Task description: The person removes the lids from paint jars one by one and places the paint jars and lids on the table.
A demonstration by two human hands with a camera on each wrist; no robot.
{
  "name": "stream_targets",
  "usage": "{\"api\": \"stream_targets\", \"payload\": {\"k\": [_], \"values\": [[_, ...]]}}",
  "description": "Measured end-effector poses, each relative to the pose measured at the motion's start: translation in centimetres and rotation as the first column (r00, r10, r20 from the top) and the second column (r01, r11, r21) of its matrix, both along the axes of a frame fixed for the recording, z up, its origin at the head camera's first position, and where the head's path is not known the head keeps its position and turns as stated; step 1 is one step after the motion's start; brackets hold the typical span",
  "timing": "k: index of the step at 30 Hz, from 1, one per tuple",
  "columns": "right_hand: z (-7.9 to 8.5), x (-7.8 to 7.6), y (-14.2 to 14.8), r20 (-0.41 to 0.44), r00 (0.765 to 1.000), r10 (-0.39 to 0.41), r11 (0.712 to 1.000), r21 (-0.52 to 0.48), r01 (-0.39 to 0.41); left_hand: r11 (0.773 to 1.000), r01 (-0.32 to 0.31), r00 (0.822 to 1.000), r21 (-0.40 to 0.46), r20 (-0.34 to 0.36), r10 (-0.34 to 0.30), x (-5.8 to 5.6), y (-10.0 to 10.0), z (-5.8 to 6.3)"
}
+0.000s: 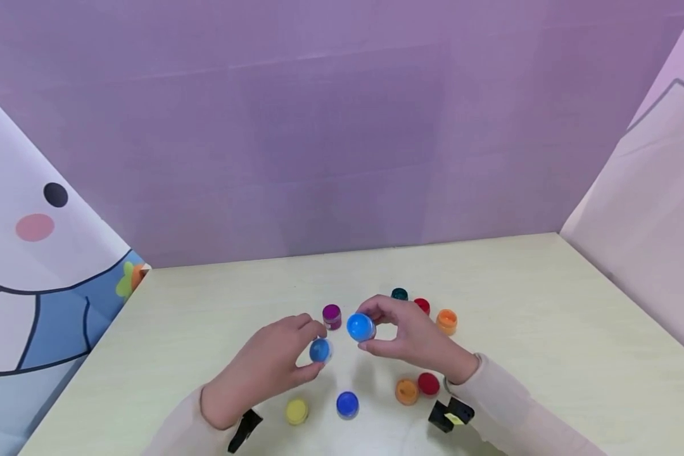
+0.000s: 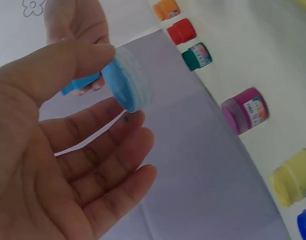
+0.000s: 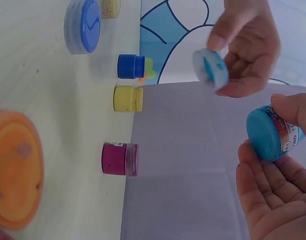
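Between the thumb and fingers of my left hand (image 1: 268, 361) is a clear, blue-stained screw lid (image 1: 320, 350). The left wrist view shows the lid's blue inner face (image 2: 118, 85) pinched near the thumb tip, with the other fingers spread loosely. My right hand (image 1: 413, 335) grips a small light-blue paint jar (image 1: 361, 327), tilted so its top faces the head camera. In the right wrist view the jar (image 3: 263, 132) shows a printed label, and the lid (image 3: 211, 68) is apart from it. Both are held above the table.
Purple (image 1: 332, 316), dark green (image 1: 399, 294), red (image 1: 422, 306) and orange (image 1: 447, 322) jars stand behind my hands. Nearer are yellow (image 1: 297, 411), blue (image 1: 348, 405), orange (image 1: 407, 392) and red (image 1: 429, 384) lids. Blue (image 3: 131, 66) and yellow (image 3: 128, 98) jars also stand there.
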State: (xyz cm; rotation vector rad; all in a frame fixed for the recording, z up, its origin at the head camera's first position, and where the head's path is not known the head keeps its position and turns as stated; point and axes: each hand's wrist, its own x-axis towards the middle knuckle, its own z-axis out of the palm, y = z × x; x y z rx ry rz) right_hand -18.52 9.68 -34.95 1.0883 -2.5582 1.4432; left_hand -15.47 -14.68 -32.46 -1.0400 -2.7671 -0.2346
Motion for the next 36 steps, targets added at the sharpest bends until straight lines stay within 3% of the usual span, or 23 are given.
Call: {"api": "stream_targets", "payload": {"k": [3,6,10,20,30,36], "values": [[0.1,0.0,0.0,0.005,1.000,-0.002,1.000,0.002,0.002,0.999,-0.018,0.994,-0.034,0.112,0.022,-0.3,0.1,-0.5],[0.1,0.0,-0.1,0.024,1.000,-0.013,1.000,0.002,0.013,0.995,-0.044,0.967,-0.093,0.246,0.066,-0.6,0.4,-1.0],[-0.1,0.0,-0.2,0.044,0.999,-0.012,1.000,0.001,0.012,0.982,-0.048,0.938,-0.185,0.328,0.107,-0.9,0.9,-1.8],[-0.5,-0.1,-0.4,0.044,0.999,0.018,1.000,-0.001,-0.018,0.963,-0.007,0.913,-0.268,0.391,0.115,-0.7,1.6,-3.2],[-0.7,-0.1,-0.4,0.046,0.999,0.024,1.000,0.003,-0.024,0.963,0.014,0.918,-0.271,0.386,0.095,-0.5,1.7,-3.6],[-0.7,-0.1,-0.5,0.070,0.997,0.035,0.999,0.012,-0.036,0.976,-0.009,0.921,-0.217,0.378,0.093,-0.4,1.2,-3.0]]}}
